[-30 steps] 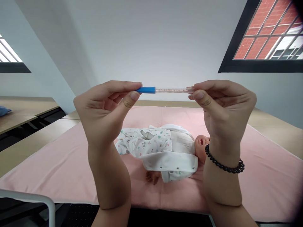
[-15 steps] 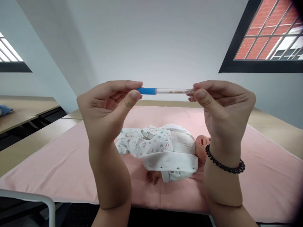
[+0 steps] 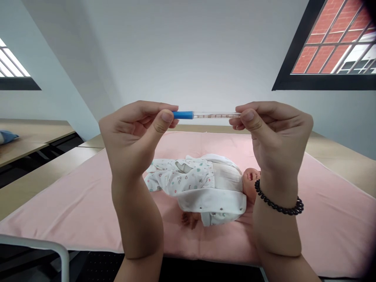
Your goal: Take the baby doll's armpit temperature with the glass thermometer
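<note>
Two hands hold a thermometer level at eye height above a doll on a pink mat. At far left, a window [image 3: 11,70] sits high in the wall over a bare wooden surface [image 3: 32,133], and a grey rail [image 3: 44,248] crosses the bottom corner. The left hand [image 3: 132,135] pinches the blue cap [image 3: 182,114] of the thermometer [image 3: 207,115] between thumb and forefinger, the other fingers curled. The clear glass stem runs horizontally to the right hand [image 3: 276,133], which grips its far tip the same way; a black bead bracelet [image 3: 277,203] rings that wrist. Both hands are closed on the thermometer, well above the surface. Below and between the forearms, the doll [image 3: 205,186] lies on its back in a printed white romper, head toward the right, on the pink mat [image 3: 73,196]. A second window [image 3: 331,43], showing a brick wall, fills the upper right.

The hold looks slight: only fingertips at each end carry a thin glass stem. A slip of either pinch would likely drop it onto the doll or mat, and any bending pressure between the two hands could snap the glass. Pulling outward might also draw the cap off, leaving the stem in one hand only.
</note>
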Tool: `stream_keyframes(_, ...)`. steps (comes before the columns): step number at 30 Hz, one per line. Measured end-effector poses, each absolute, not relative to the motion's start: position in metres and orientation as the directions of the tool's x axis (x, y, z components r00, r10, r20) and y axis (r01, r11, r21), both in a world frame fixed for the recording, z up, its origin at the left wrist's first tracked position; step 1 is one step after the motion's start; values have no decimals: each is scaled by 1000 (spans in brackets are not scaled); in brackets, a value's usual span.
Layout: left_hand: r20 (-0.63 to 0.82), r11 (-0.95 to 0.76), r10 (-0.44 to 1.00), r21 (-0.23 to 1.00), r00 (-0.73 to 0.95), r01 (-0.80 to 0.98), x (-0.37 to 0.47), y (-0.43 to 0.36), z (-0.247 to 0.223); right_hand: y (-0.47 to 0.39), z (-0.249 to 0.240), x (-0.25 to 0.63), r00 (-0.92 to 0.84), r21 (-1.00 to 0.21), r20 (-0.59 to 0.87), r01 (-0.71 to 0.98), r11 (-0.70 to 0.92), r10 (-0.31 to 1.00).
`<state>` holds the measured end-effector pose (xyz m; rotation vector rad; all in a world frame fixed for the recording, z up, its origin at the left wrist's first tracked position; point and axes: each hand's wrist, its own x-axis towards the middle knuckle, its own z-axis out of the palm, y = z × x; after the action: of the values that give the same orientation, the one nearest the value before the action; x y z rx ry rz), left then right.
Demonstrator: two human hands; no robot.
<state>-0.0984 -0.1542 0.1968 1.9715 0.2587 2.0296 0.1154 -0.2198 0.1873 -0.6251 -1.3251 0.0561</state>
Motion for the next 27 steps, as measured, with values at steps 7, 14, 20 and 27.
stream_keyframes(7, 934, -932, 358, 358, 4, -64, -103, -150, 196, -220, 188, 111, 261, -465, 880, 297, 834, 397)
stream_keyframes(14, 934, -933, 357, 358, 21, -41, -105, -149, 196, -220, 188, 109, 271, -463, 880, 312, 830, 389)
stream_keyframes(20, 933, -933, 359, 357, 34, 41, -103, -154, 197, -221, 187, 109, 287, -497, 863, 338, 799, 416)
stream_keyframes(27, 898, -896, 439, 436, 36, 83, -100, -159, 198, -206, 186, 127, 384, -471, 846, 212, 856, 370)
